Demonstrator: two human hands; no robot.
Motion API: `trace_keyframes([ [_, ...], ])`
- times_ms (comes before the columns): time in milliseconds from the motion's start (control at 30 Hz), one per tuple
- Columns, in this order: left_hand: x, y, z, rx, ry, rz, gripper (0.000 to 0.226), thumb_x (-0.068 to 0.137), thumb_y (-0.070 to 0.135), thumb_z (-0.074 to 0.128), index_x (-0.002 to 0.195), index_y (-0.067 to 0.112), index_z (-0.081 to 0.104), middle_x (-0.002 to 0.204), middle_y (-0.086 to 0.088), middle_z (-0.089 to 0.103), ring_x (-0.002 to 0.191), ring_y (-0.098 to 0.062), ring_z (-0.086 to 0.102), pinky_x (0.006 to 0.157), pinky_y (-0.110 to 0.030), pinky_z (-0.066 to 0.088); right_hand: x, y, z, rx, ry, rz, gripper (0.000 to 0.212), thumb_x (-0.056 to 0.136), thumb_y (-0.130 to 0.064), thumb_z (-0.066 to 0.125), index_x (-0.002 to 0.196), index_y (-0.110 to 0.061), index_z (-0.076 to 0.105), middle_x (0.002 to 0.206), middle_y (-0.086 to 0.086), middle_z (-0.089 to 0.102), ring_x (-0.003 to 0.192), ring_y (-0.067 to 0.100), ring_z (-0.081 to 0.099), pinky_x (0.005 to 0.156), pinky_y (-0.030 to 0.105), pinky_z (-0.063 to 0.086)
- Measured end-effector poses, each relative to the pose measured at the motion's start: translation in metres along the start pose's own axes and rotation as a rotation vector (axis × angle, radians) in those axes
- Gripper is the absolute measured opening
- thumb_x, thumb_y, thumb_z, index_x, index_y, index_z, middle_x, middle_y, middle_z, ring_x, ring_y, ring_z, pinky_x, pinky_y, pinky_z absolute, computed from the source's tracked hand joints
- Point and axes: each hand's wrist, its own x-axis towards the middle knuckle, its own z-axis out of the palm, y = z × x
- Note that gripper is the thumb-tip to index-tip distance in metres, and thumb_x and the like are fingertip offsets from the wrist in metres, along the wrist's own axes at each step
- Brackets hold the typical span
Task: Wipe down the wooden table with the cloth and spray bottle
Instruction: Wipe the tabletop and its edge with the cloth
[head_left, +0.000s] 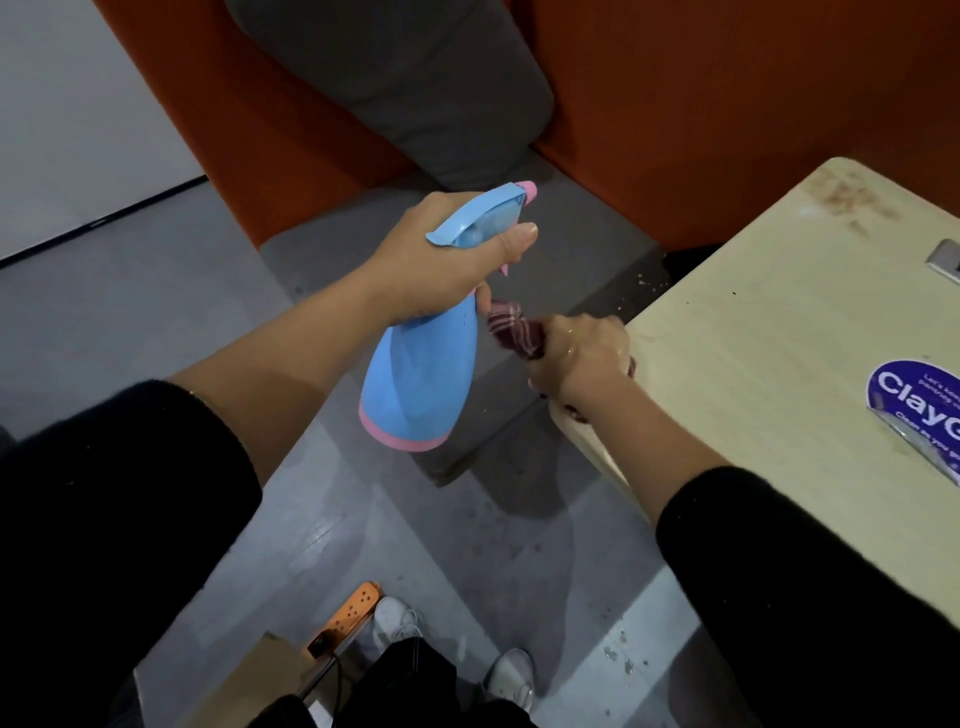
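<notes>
My left hand (441, 254) grips the neck of a blue spray bottle (421, 379) with a pink base and nozzle tip, held in the air to the left of the table. My right hand (579, 358) is closed around a bunched dark red checked cloth (511, 332) at the near left corner of the pale wooden table (779, 322). The bottle's body almost touches the cloth. Brown stains mark the table's far corner (852, 200).
A blue round sticker (919, 405) lies on the table's right part, and a metal socket plate (948, 260) sits at the right edge. An orange sofa with a grey seat (467, 249) stands behind. On the floor lie an orange power strip (356, 608) and crumbs.
</notes>
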Motion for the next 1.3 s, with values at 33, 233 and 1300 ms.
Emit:
trace_keyframes([
  [33, -0.001, 0.002, -0.001, 0.016, 0.003, 0.006, 0.036, 0.094, 0.035, 0.058, 0.127, 0.041, 0.045, 0.100, -0.019, 0.069, 0.053, -0.021, 0.062, 0.059, -0.028, 0.055, -0.004, -0.005, 0.002, 0.012, 0.000, -0.007, 0.019, 0.083, -0.042, 0.050, 0.090, -0.027, 0.059, 0.090, 0.003, 0.069, 0.088, 0.027, 0.063, 0.073, 0.034, 0.029],
  [233, -0.007, 0.011, -0.002, -0.002, 0.012, 0.005, 0.034, 0.094, 0.037, 0.059, 0.125, 0.042, 0.046, 0.101, -0.018, 0.069, 0.052, -0.018, 0.063, 0.059, -0.023, 0.055, -0.024, -0.041, 0.006, 0.145, -0.178, -0.112, 0.021, 0.079, -0.042, 0.053, 0.093, -0.028, 0.061, 0.099, 0.005, 0.068, 0.080, 0.028, 0.057, 0.070, 0.032, 0.035],
  [1300, -0.003, 0.009, -0.005, -0.023, 0.022, 0.052, 0.040, 0.093, 0.034, 0.060, 0.131, 0.038, 0.046, 0.099, -0.020, 0.068, 0.054, -0.020, 0.062, 0.057, -0.027, 0.056, -0.061, 0.041, -0.011, 0.598, 0.502, 0.005, 0.034, 0.072, -0.041, 0.052, 0.093, -0.015, 0.058, 0.072, 0.001, 0.062, 0.071, 0.030, 0.059, 0.072, 0.036, 0.032],
])
